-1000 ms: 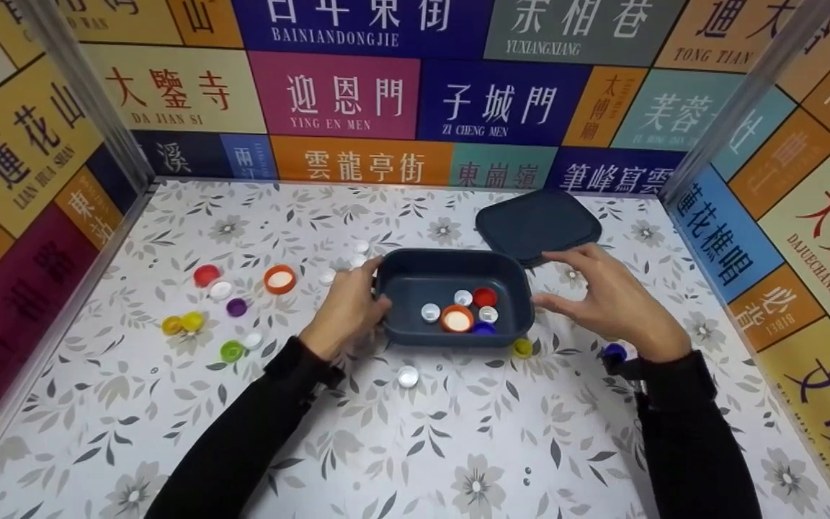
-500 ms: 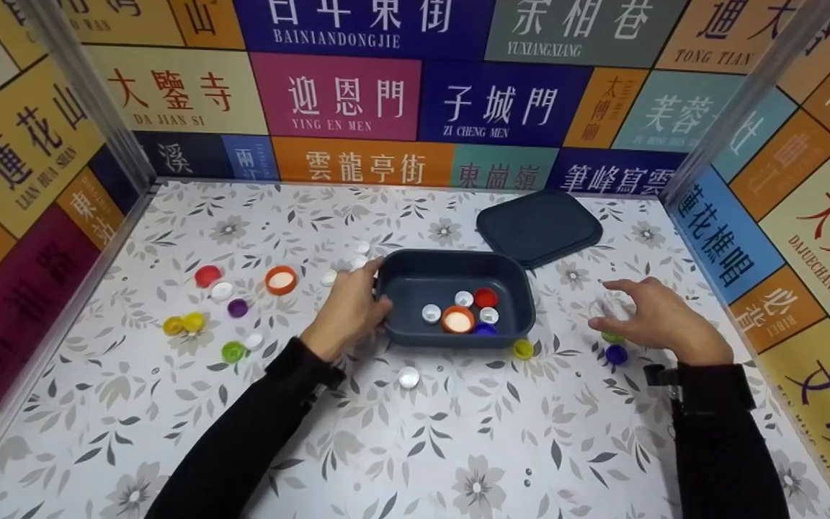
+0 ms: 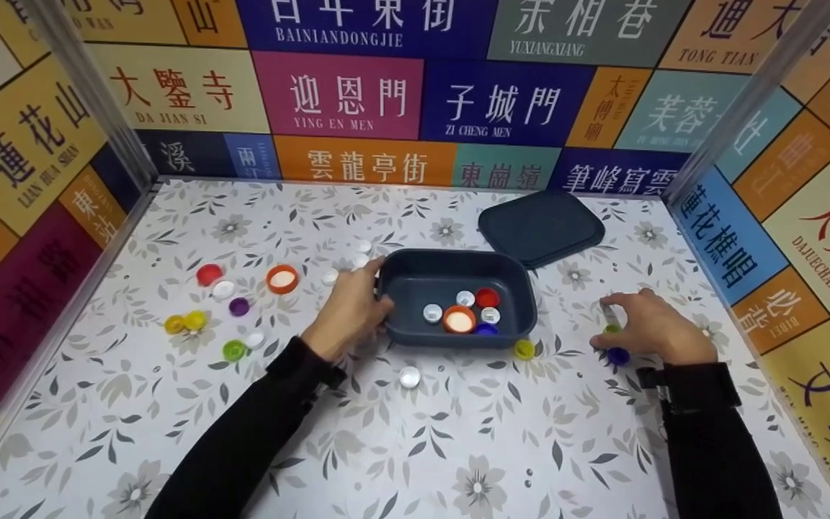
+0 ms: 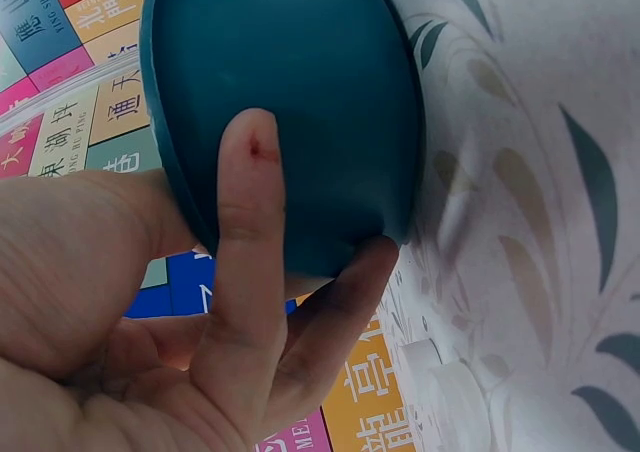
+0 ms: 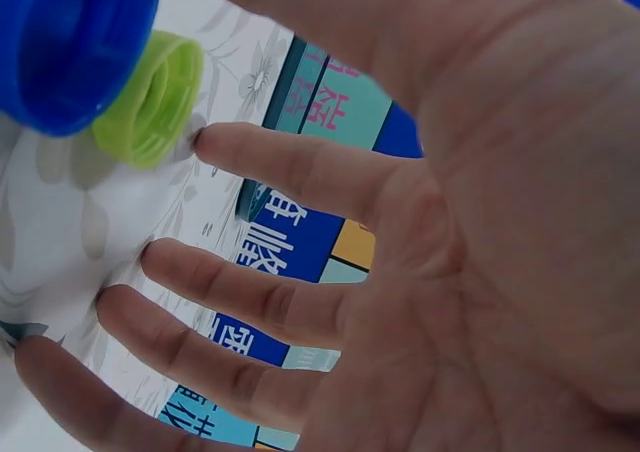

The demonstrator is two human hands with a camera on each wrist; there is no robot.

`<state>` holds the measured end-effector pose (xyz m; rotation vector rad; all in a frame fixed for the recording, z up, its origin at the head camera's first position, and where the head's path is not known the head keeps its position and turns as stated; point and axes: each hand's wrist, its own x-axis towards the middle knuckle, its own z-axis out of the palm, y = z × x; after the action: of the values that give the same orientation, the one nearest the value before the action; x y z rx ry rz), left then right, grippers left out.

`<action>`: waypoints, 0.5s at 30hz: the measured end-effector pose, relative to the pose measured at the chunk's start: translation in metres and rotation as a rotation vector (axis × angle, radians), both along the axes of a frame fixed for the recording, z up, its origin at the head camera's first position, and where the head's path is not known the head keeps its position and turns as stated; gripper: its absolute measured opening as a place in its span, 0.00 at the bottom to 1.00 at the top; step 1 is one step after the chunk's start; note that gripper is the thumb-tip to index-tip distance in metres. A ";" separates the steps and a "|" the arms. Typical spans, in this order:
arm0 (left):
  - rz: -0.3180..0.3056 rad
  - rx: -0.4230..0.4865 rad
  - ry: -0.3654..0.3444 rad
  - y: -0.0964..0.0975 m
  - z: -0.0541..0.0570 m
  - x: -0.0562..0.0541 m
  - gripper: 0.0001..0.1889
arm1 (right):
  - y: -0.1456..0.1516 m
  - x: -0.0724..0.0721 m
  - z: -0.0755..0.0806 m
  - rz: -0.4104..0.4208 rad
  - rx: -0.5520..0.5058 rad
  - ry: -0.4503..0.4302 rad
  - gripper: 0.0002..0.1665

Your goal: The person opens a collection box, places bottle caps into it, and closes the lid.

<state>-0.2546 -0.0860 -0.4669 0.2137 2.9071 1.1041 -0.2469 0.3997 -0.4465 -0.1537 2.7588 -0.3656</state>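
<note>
Head view, dark container [image 3: 451, 269], rounded corners

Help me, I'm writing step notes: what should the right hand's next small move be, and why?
Probably the right hand should close thumb and forefinger on the green cap beside the blue cap. It holds nothing, its fingers are spread, and a fingertip is right by the green cap; other caps already lie in the box.
</note>
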 end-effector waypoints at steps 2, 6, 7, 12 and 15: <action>-0.008 -0.007 0.035 -0.001 -0.001 0.000 0.41 | 0.000 0.000 -0.001 0.005 -0.008 0.009 0.54; -0.020 -0.022 0.095 -0.002 -0.002 0.001 0.40 | -0.001 -0.001 0.000 0.012 -0.020 0.023 0.51; -0.020 -0.017 0.094 -0.003 -0.002 0.001 0.40 | -0.001 -0.001 0.000 0.011 -0.021 0.025 0.50; -0.019 -0.009 0.080 -0.002 -0.001 0.001 0.40 | -0.001 -0.002 0.002 0.021 -0.044 0.053 0.40; -0.015 -0.002 0.065 -0.001 0.000 0.001 0.40 | -0.001 -0.004 0.000 0.027 -0.065 0.083 0.28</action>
<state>-0.2538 -0.0872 -0.4671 0.2763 2.9581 1.1135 -0.2509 0.3986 -0.4462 -0.2265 2.8249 -0.4511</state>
